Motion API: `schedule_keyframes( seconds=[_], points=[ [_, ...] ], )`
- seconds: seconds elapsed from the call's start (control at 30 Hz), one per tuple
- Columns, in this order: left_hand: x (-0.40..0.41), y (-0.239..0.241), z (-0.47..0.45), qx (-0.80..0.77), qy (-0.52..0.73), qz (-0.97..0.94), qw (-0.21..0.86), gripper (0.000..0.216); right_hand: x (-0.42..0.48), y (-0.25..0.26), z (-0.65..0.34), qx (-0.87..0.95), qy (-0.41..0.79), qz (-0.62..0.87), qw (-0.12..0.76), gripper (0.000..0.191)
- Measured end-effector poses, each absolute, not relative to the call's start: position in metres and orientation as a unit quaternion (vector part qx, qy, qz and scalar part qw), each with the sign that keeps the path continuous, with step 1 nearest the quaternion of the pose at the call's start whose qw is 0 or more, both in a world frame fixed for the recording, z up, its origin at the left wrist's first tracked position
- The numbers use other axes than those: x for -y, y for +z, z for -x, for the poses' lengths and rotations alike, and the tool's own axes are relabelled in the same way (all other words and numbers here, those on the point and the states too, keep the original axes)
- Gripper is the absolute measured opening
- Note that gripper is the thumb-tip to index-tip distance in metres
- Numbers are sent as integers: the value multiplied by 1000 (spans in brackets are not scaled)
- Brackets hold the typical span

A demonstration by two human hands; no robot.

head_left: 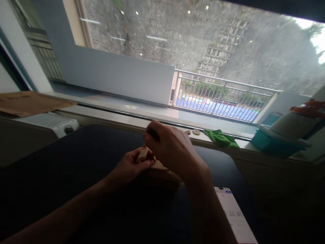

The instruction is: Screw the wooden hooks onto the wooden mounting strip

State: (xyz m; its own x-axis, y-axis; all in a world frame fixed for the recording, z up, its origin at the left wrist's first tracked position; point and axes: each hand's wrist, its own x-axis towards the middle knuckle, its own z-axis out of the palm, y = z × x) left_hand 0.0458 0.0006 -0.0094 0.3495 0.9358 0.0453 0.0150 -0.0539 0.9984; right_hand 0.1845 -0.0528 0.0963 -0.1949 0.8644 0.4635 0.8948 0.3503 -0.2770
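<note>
My left hand (pixel 127 167) is closed round a small pale tan piece (pixel 142 155) with a curved edge and a dark hollow beside it. It looks like wood or cardboard, but its kind is unclear. Above it, my right hand (pixel 175 145) is bent at the wrist, with its fingers curled together and pointing down. Whatever those fingers hold is hidden behind the hand. Under both hands a tan block-like object (pixel 159 165) rests on the black table (pixel 101 145), partly covered by my right hand and in shadow.
A lit phone (pixel 235 213) lies by my right forearm. On the window sill are a tape roll (pixel 196 132), a green cloth (pixel 220 138) and a teal container (pixel 276 142). Brown paper (pixel 30 102) lies over a white heater (pixel 54 123) at the left.
</note>
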Motion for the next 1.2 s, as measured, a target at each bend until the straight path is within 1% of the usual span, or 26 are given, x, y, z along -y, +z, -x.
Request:
schedule_keyframes(
  seconds=[0.07, 0.23, 0.37, 0.47, 0.6, 0.7, 0.77, 0.87, 1.0, 1.2],
  points=[
    [1, -9, -45, -360, 397, -602, 592, 25, 53, 95, -184, 766, -25, 580, 277, 10],
    [4, -10, -45, -317, 404, -591, 622, 20, 38, 85, -183, 699, -66, 656, 277, 23],
    [4, -12, -44, -289, 406, -598, 628, 11, 34, 82, -183, 671, -71, 684, 278, 25],
    [4, -11, -44, -279, 411, -602, 625, 7, 41, 86, -184, 684, -59, 672, 278, 25],
    [4, -9, -43, -266, 417, -614, 615, 4, 54, 94, -182, 737, -7, 619, 272, 17],
    [4, -10, -43, -274, 413, -616, 612, 5, 53, 95, -182, 734, -24, 621, 274, 15],
    [4, -11, -44, -283, 410, -609, 617, 9, 47, 91, -184, 718, -37, 640, 272, 18],
    [5, -12, -45, -291, 414, -595, 624, 14, 37, 84, -192, 684, -63, 683, 248, 25],
    [6, -9, -46, -287, 421, -589, 628, 12, 29, 80, -200, 650, -91, 725, 207, 30],
    [4, -11, -45, -268, 411, -584, 647, 17, 34, 81, -187, 684, -96, 684, 233, 23]
  ],
)
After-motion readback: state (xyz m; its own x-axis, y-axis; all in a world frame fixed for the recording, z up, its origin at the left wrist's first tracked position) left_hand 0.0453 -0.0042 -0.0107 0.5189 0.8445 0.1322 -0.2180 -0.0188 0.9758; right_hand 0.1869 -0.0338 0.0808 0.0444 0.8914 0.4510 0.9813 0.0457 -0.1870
